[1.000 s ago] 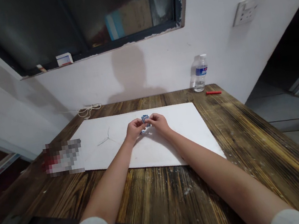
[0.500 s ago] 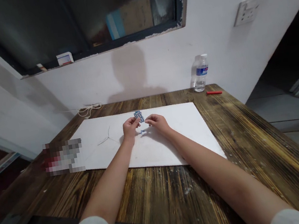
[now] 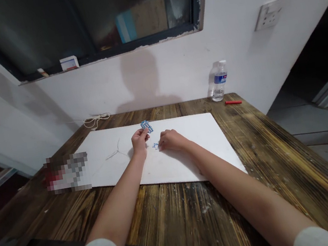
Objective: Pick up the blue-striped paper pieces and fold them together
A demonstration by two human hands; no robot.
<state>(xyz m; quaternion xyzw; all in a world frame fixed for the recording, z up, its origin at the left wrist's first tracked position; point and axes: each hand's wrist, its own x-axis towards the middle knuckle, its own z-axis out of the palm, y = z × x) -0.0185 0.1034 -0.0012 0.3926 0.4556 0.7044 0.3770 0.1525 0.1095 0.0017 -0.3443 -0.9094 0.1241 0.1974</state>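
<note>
My left hand [image 3: 139, 141] is closed, with thumb and fingers pinching a small fanned bunch of flat blue-edged pieces [image 3: 146, 126] above a white board [image 3: 187, 169]. The pieces are pale with blue outlines and too small to make out further. Lower and to the right, my right hand [image 3: 171, 140] is bent down over the board with its fingertips together. They meet the right edge of another small blue-outlined piece [image 3: 155, 146], which lies on the board. The undersides of those fingers are partly hidden.
Thin dark strands [image 3: 117, 151] lie on the board's left part, near a blurred-out patch. At the back of the wooden table [image 3: 179, 217] are a coiled white cord [image 3: 96, 119], a water bottle [image 3: 219, 82] and a red stick-like object [image 3: 233, 102].
My right hand has come down from beside the bunch to the piece on the board. My left hand and its bunch have shifted slightly left and tilted. The view has turned a little.
</note>
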